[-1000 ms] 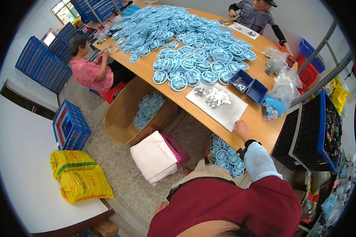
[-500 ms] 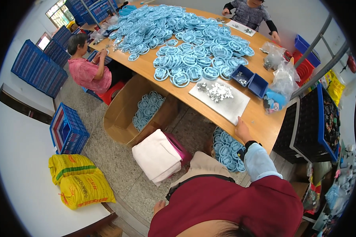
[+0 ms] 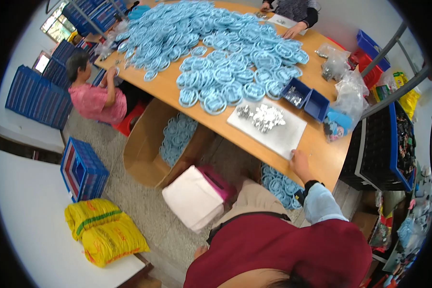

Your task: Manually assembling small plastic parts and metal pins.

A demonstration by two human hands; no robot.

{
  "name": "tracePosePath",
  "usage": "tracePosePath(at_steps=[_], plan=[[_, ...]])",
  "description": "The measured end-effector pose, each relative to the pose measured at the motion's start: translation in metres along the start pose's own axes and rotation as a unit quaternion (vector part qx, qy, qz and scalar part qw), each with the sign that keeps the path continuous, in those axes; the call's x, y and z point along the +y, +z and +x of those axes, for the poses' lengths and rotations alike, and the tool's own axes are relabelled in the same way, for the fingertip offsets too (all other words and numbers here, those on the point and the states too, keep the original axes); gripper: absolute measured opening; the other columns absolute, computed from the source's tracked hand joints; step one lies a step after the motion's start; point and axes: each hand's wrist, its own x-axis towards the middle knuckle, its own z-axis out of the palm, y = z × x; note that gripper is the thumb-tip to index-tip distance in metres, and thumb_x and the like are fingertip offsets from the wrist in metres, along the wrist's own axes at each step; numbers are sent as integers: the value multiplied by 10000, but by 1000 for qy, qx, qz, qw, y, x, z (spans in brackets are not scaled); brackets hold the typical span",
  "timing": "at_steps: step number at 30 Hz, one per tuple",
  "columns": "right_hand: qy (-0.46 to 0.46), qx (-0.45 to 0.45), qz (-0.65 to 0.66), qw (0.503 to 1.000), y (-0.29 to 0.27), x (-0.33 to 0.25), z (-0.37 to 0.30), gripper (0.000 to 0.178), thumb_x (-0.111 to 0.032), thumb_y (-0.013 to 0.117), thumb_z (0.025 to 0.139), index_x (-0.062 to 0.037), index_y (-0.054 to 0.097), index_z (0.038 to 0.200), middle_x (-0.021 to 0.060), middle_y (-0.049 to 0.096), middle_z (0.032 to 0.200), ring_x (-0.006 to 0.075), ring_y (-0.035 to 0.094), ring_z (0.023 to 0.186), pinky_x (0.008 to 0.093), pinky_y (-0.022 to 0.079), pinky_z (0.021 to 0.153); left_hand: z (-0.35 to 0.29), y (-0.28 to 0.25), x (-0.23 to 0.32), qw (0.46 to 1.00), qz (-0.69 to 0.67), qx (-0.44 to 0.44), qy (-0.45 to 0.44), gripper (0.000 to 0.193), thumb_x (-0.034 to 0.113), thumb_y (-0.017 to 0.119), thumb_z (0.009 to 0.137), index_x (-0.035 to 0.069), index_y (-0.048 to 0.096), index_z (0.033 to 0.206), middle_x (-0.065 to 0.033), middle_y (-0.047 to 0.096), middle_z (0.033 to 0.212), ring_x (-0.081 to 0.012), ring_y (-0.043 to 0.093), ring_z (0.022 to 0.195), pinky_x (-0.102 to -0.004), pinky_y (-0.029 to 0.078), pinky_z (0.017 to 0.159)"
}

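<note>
My right hand (image 3: pixel 300 165) rests on the table edge at the near right corner of a white board (image 3: pixel 288 137). Its visible fingers reach forward, touching or close to that corner, and nothing is seen held. On the board lies a heap of small silvery-white pieces (image 3: pixel 268 118), with a smaller greyish heap (image 3: pixel 245 112) beside it. Low in the picture my left hand (image 3: pixel 200 251) barely shows beside my body, its fingers mostly hidden. Beyond the board, light-blue ring-shaped plastic pieces (image 3: pixel 225 72) are piled high over the wooden table (image 3: pixel 216 126).
Two blue trays (image 3: pixel 317 104) and clear plastic bags (image 3: pixel 348 93) stand right of the board. A cardboard box (image 3: pixel 139 158) of blue rings, a cloth-covered stool (image 3: pixel 192 199) and yellow sacks (image 3: pixel 110 235) are on the floor. Co-workers sit left (image 3: pixel 98 98) and across (image 3: pixel 293 12).
The view has shifted slightly. The person across the table has brought a hand from near the bags to a white board there. My right hand stays at the board's corner.
</note>
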Motion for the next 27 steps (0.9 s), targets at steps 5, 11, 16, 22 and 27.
tracePosePath(at_steps=[5, 11, 16, 22, 27], plan=[[1, 43, 26, 999, -12, 4, 48, 353, -55, 576, 696, -45, 554, 1048, 178, 553, 970, 348, 533, 913, 424, 444, 797, 49, -17, 58, 997, 23, -24, 65, 473, 367, 542, 857, -28, 555, 1116, -174, 638, 906, -249, 620, 806, -341, 473, 708], [27, 51, 24, 998, -28, 23, 108, 331, -60, 579, 720, -51, 546, 1049, 163, 542, 1010, 351, 522, 949, 416, 431, 828, 98, -32, 127, 996, -25, -26, 82, 452, 352, 578, 842, -18, 571, 1102, -132, 652, 802, -187, 617, 725, -293, 473, 666], [-44, 49, 44, 997, -49, 14, 153, 316, -43, 570, 705, -44, 553, 1020, 144, 544, 976, 339, 520, 931, 410, 432, 806, 127, -36, 185, 987, -75, -22, 142, 443, 345, 591, 841, -23, 577, 1087, -101, 647, 766, -153, 602, 708, -275, 471, 658], [-21, 267, 12, 963, -125, 85, 303, 342, -90, 581, 751, -20, 534, 1082, 207, 529, 1087, 375, 491, 1034, 430, 377, 919, 125, -19, 215, 989, 40, -134, 45, 374, 319, 556, 874, -23, 564, 1024, -93, 626, 804, -158, 595, 729, -300, 480, 682], [170, 172, -7, 970, -153, 251, 423, 734, -310, 697, 686, 10, 390, 1270, 248, 475, 1179, 373, 437, 1126, 410, 340, 971, 151, -9, 217, 990, 52, -132, 23, 383, 328, 558, 869, -22, 569, 1021, -98, 631, 798, -162, 598, 732, -301, 479, 680]])
